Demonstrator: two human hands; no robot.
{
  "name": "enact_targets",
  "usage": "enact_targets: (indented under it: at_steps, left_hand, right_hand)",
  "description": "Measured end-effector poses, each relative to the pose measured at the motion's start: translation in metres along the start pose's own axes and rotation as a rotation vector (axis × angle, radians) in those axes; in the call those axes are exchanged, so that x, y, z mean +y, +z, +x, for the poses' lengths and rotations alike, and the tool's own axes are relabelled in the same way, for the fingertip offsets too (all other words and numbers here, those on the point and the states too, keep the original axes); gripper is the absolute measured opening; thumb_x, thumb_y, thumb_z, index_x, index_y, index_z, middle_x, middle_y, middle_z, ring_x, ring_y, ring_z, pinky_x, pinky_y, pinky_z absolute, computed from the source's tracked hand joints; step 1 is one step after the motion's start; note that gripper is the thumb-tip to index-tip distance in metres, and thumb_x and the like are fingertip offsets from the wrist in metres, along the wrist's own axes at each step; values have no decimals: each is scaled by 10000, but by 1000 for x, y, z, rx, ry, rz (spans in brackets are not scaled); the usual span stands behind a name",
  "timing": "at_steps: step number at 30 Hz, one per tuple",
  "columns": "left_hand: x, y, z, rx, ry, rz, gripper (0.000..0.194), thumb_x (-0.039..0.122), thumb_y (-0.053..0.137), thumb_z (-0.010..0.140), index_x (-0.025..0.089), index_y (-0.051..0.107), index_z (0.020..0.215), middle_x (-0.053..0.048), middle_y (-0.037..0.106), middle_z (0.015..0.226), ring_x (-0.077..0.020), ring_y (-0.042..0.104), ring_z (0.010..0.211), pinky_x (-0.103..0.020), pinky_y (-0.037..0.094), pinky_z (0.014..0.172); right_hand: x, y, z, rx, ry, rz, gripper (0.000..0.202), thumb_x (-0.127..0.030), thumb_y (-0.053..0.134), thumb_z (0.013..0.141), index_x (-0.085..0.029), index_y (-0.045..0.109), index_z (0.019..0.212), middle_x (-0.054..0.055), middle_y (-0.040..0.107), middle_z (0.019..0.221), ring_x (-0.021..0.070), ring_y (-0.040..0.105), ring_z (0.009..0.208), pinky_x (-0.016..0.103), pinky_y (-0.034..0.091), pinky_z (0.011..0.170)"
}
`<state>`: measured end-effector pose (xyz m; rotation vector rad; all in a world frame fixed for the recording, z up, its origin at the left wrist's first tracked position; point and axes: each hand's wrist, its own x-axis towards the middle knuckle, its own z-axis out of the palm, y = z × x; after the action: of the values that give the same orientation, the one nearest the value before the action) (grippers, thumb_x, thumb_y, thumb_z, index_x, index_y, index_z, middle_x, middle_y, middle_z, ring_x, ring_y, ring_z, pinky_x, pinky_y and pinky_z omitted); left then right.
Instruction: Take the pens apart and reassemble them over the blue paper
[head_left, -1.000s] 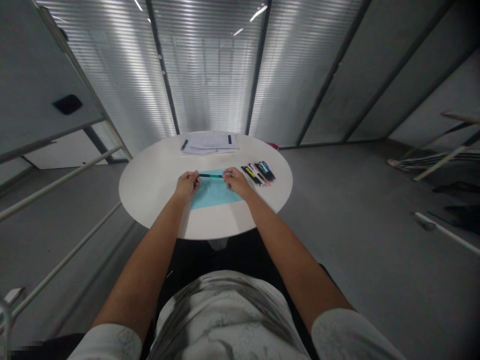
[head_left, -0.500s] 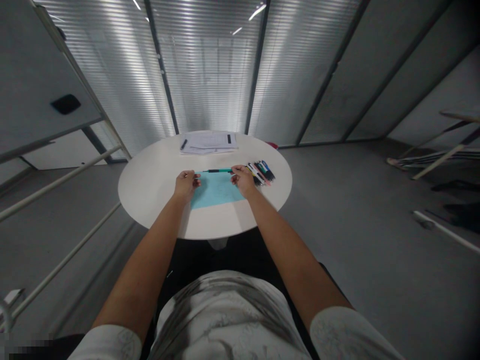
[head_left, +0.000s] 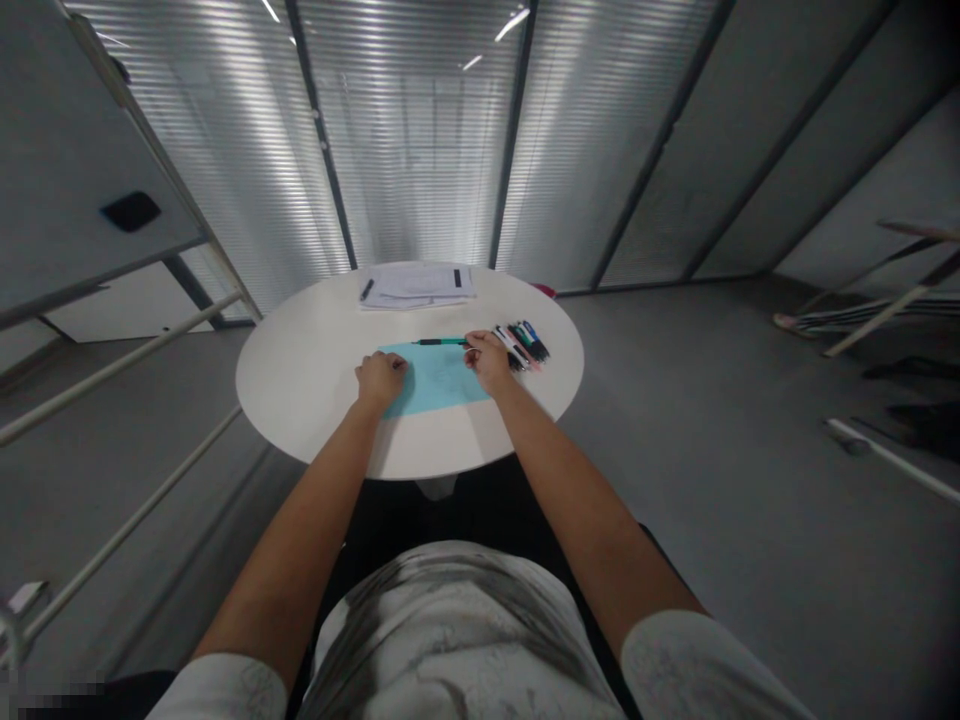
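A light blue sheet lies on the round white table in front of me. My right hand pinches one end of a green and black pen, which points left above the sheet's far edge. Over the sheet's left part is my left hand, its fingers curled together around a small dark thing that I cannot make out. Just right of my right hand, several pens and markers lie side by side.
A stack of white papers with small dark items on it lies at the table's far side. A white-framed board stands on the left. Blinds hang behind the table, and a wooden-legged stand is at the far right.
My left hand has come away from the pen's tip and moved down and slightly right, onto the blue sheet. My right hand still holds the pen, nearly in place.
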<state>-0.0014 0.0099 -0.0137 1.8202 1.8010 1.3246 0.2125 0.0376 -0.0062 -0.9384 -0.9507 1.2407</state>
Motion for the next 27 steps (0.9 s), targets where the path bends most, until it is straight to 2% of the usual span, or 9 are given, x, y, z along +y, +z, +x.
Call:
enact_targets:
  at_steps: [4, 9, 14, 16, 18, 22, 25, 27]
  left_hand:
    - [0, -2, 1, -58, -19, 54, 28, 206, 706, 685, 222, 684, 692, -113, 639, 797, -320, 567, 892, -414, 388, 820]
    - [3, -5, -1, -77, -31, -44, 177, 123, 720, 624, 244, 705, 752, -84, 656, 825, -293, 571, 918, -392, 389, 862]
    - [-1, -3, 0, -77, -52, -184, 183, 83, 707, 589, 233, 704, 693, -77, 654, 750, -288, 580, 911, -372, 399, 842]
    - [-2, -3, 1, -81, -57, -194, 165, 102, 700, 600, 232, 705, 701, -80, 665, 762, -289, 584, 923, -375, 403, 847]
    - [-1, -4, 0, -108, -31, -57, 174, 147, 682, 641, 241, 721, 781, -87, 687, 868, -294, 584, 955, -401, 401, 877]
    - [5, -5, -3, -145, 78, 217, 328, 218, 639, 702, 268, 708, 1019, -79, 669, 1104, -302, 556, 1063, -461, 374, 952]
    - [7, -5, -4, -154, 143, 197, 372, 279, 650, 723, 245, 686, 1092, -81, 692, 1054, -304, 543, 1093, -474, 364, 976]
    - [6, -4, -3, -164, 166, 112, 364, 328, 654, 739, 223, 693, 1085, -80, 713, 960, -290, 572, 1041, -454, 383, 964]
  right_hand:
    - [0, 1, 0, -3, -3, -27, 179, -303, 632, 722, -198, 513, 805, -55, 549, 616, 63, 492, 414, 175, 307, 364]
    - [1, 1, -1, -3, -4, -47, 135, -263, 610, 719, -196, 524, 799, -58, 555, 603, 60, 490, 414, 170, 304, 363]
    - [2, 1, -1, -16, -17, -40, 140, -264, 626, 720, -198, 518, 780, -60, 557, 586, 60, 483, 403, 168, 285, 354]
    - [3, 0, 0, -24, -17, -36, 158, -280, 640, 711, -200, 518, 772, -63, 557, 579, 60, 482, 400, 168, 284, 353]
    - [3, 0, 0, -34, -20, -32, 175, -292, 655, 699, -201, 521, 766, -63, 561, 578, 62, 486, 400, 171, 284, 352]
    - [4, 0, 1, -42, -35, -23, 174, -290, 662, 686, -200, 529, 755, -64, 558, 569, 68, 486, 393, 179, 282, 350]
    - [6, -1, 2, -45, -36, -25, 157, -274, 652, 691, -200, 530, 754, -63, 560, 567, 67, 483, 391, 178, 278, 350]
    - [6, 0, 2, -43, -39, -28, 138, -256, 642, 692, -199, 532, 753, -64, 559, 561, 66, 478, 386, 178, 274, 348]
